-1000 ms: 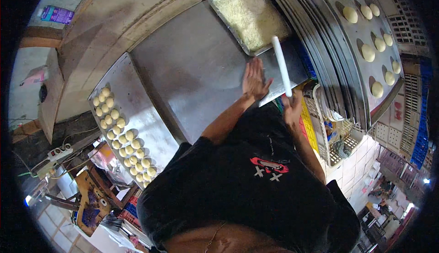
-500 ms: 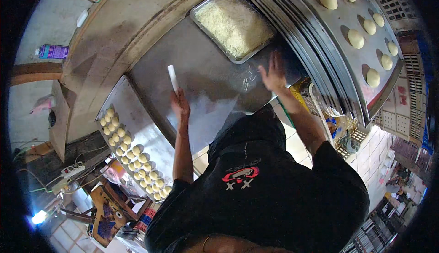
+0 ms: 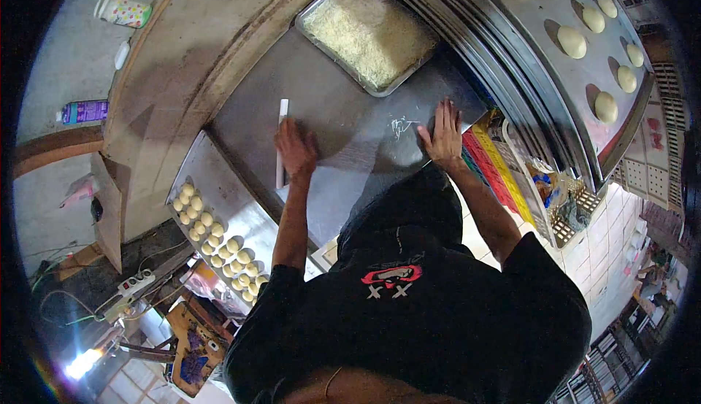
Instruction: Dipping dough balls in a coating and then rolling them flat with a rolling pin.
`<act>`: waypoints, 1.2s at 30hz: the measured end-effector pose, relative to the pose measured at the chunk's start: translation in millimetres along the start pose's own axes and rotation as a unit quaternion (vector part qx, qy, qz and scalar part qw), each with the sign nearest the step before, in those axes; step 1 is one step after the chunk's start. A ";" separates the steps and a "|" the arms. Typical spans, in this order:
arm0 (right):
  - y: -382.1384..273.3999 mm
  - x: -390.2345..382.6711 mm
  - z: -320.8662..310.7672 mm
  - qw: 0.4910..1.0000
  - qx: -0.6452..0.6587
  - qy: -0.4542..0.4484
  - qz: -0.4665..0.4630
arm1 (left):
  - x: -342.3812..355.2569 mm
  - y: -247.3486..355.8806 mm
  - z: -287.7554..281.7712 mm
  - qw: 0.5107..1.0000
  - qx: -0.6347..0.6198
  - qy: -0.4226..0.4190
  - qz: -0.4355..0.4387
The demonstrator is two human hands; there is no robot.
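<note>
Tray of shredded white filling, left hand flat on white scraper, right hand fingers spread on steel table.

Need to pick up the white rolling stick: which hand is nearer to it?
Left. The left hand lies on the steel table touching the white rolling stick; the right hand rests flat, well away across the table.

Both my arms reach forward; left hand lies palm-down, right hand flat, fingers spread.
</note>
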State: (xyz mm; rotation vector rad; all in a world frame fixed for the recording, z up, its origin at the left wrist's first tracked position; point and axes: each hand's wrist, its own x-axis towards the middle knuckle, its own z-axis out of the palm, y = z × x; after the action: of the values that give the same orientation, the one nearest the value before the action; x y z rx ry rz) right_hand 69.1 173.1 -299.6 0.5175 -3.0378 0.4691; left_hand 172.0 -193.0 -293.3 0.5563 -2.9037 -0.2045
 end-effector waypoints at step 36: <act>-43.2 -51.5 -17.6 0.996 -0.029 -0.075 -0.039 | -61.6 93.4 4.1 0.970 -0.195 -0.058 0.130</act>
State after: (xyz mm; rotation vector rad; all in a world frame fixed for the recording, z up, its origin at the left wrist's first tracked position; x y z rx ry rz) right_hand 131.5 155.9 -274.1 0.6967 -3.1462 0.3538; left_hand 194.6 -83.4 -290.8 0.0988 -2.8902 -0.7685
